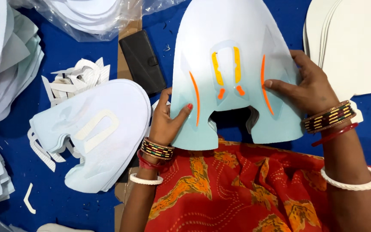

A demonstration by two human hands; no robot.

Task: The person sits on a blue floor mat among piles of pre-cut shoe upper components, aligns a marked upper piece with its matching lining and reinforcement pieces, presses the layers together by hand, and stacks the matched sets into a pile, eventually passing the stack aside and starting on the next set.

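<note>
I hold a pale blue and white shoe-upper piece (pixel 232 34) flat in front of me, with orange and yellow strips on it around a U-shaped overlay. My left hand (pixel 165 122) grips its lower left leg, thumb on top near an orange strip. My right hand (pixel 303 86) presses on its right side, the thumb tip touching the right orange strip. Both wrists wear bangles.
A stack of similar pale uppers (pixel 104 133) lies to the left on the blue surface (pixel 65 47), with white cut scraps (pixel 76 79) behind it. A black wallet-like case (pixel 142 60) lies near the top. White piece stacks sit at far left (pixel 1 56) and top right (pixel 357 43). Red-orange cloth (pixel 245 189) covers my lap.
</note>
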